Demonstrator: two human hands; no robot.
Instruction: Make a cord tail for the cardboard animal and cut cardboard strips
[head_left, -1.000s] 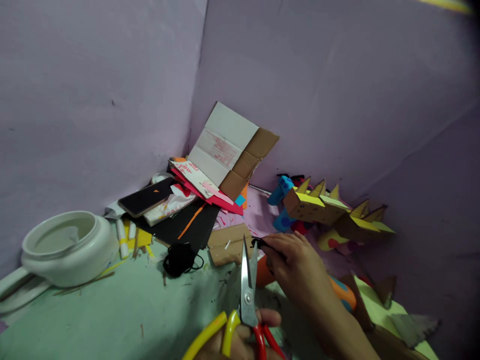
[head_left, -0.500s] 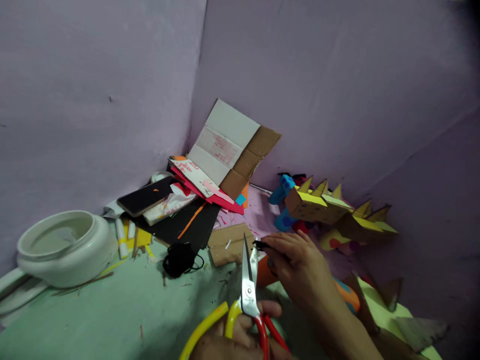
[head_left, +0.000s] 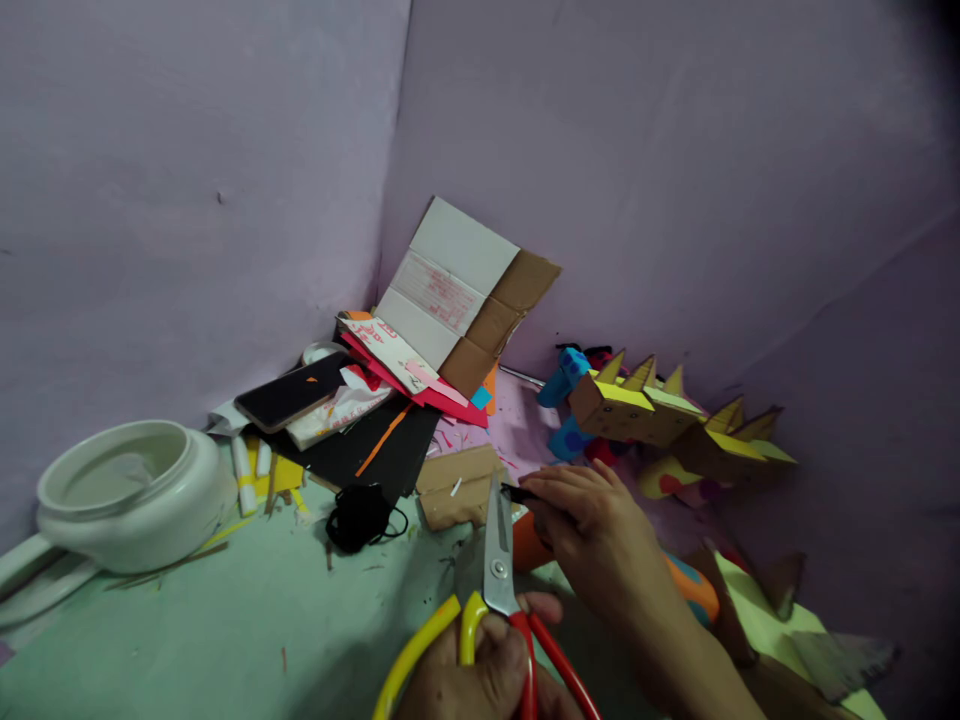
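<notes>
My left hand (head_left: 472, 675) is closed around the handles of a pair of scissors (head_left: 497, 565), one handle yellow and the other red. Their blades point away from me and are nearly together, with the tips at a small black strand bundle (head_left: 516, 493), probably yarn. My right hand (head_left: 589, 510) pinches that bundle between thumb and fingers, so most of it is hidden. Under the right hand and forearm lies an orange paper tube (head_left: 531, 545) with blue spots. To the left, a ball of black yarn (head_left: 361, 518) rests on the green tabletop (head_left: 247, 630).
A white pot (head_left: 142, 510) stands at the left. Behind are a phone (head_left: 289, 392), black paper (head_left: 375, 445), folded cardboard (head_left: 450, 290) and a flat cardboard piece (head_left: 461, 485). Spiked cardboard models (head_left: 637, 405) sit at the right, by the wall.
The scissor blades have closed from a narrow gap to nearly together at the black strands. The right hand has barely moved.
</notes>
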